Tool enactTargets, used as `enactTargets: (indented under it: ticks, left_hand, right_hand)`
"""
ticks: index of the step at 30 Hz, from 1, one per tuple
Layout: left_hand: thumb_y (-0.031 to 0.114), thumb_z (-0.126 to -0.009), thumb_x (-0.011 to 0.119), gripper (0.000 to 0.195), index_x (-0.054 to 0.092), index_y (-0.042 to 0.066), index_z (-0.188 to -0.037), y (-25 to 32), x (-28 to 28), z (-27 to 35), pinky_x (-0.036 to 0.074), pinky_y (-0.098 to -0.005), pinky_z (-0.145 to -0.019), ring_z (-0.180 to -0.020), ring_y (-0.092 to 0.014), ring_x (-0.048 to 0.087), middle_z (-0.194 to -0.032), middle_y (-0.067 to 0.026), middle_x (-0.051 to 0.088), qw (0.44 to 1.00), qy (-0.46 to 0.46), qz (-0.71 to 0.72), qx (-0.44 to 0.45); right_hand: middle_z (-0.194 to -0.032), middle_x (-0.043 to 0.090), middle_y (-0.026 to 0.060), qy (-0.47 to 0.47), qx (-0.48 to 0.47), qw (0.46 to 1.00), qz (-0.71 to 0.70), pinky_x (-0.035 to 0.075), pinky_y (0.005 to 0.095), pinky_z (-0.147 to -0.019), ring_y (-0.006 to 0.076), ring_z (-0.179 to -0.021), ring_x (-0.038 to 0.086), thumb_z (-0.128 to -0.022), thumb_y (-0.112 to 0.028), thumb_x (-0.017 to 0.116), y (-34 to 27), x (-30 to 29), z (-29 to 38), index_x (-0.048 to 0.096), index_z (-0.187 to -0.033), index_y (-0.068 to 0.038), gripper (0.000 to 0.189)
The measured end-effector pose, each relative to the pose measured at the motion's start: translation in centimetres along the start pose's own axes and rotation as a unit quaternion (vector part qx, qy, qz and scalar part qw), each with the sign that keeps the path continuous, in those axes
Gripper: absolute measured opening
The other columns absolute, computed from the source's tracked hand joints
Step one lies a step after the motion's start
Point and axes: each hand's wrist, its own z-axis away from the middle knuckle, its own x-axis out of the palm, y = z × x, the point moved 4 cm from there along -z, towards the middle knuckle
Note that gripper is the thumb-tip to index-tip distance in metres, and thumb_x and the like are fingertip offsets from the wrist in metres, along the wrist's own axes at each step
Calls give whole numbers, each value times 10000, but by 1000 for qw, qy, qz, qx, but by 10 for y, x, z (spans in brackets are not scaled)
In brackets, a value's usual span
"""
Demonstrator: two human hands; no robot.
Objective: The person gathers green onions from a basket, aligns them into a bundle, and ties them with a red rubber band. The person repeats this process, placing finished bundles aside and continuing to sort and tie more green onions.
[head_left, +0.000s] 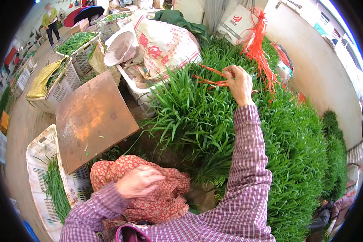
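My right hand [238, 81] reaches out over a large pile of leafy green vegetables [199, 118], its fingers closed on orange-red plastic strings [213, 82] that trail to the left over the leaves. Farther back, a shredded bunch of the same red string [258, 45] hangs over the greens near the wall. My left hand [142, 181], slightly blurred, is above the red floral cloth [169, 193] on my lap, fingers loosely spread, with nothing visible in it. A brown square board [93, 118] lies tilted on a white crate at the left.
A white plastic crate [33, 160] with long greens is at lower left. More crates [67, 86], a white woven sack [169, 42] and a pale hat [121, 50] are beyond. A person [50, 24] stands far left; another person [341, 208] is at lower right. A wall [314, 60] bounds the right.
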Motion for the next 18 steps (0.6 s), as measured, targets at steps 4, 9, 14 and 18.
enactTargets:
  ticks: [4, 9, 14, 18]
  left_hand:
    - [57, -796, 733, 237, 728, 73, -1032, -12, -71, 54, 562, -352, -799, -913, -246, 683, -983, -85, 717, 978, 140, -36, -154]
    - [-22, -772, 699, 178, 740, 42, -933, -28, -106, 146, 538, -334, -719, -783, -246, 692, -833, -107, 716, 901, 263, -92, -333]
    - [-10, -791, 682, 154, 731, 16, -936, -34, -97, 196, 530, -335, -701, -749, -250, 687, -793, -119, 707, 849, 266, -73, -450]
    - [-17, -790, 683, 135, 722, 6, -917, -28, -94, 209, 528, -327, -688, -725, -235, 690, -787, -120, 707, 856, 263, -114, -430]
  right_hand:
    - [-925, 703, 78, -128, 12, 983, 128, 476, 452, -818, 283, -904, 674, -880, -296, 671, 32, 73, -31, 754, -975, -199, 159]
    - [-947, 713, 90, -217, 12, 951, 219, 430, 474, -876, 301, -941, 672, -814, -253, 664, 58, 149, -34, 790, -910, -218, 163]
    - [-1084, 680, 44, -247, 21, 933, 260, 387, 439, -967, 269, -1106, 584, -768, -344, 747, 49, 177, -27, 792, -928, -262, 186]
    - [-1089, 674, 59, -241, 62, 939, 238, 392, 440, -967, 263, -1112, 579, -811, -326, 714, 57, 180, -29, 781, -931, -239, 163]
